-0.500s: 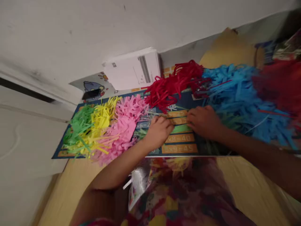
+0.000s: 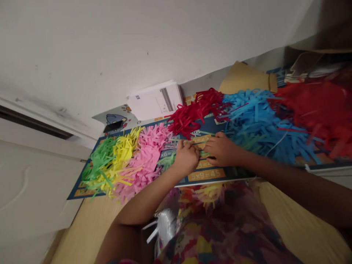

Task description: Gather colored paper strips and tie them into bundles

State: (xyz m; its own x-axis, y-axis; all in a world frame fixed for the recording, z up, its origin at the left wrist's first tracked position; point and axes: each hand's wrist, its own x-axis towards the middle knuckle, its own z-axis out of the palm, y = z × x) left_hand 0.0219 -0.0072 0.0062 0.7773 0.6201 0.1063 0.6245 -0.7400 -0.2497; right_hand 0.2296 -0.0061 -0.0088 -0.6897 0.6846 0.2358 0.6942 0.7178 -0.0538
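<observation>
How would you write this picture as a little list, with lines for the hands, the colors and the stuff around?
Left hand: fingers curled, at a thin green strip; grip unclear
Right hand: fingers bent, at the strip's other side; grip unclear
Fringe bunches, left to right: green, yellow, pink, dark red, blue, red
Under the hands: dark blue sheet printed with sums, like 5x9=45
Near the wall: white packet, tan piece

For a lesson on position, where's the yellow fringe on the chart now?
In the head view, the yellow fringe lies left of centre, between the green fringe and pink fringe.
</observation>
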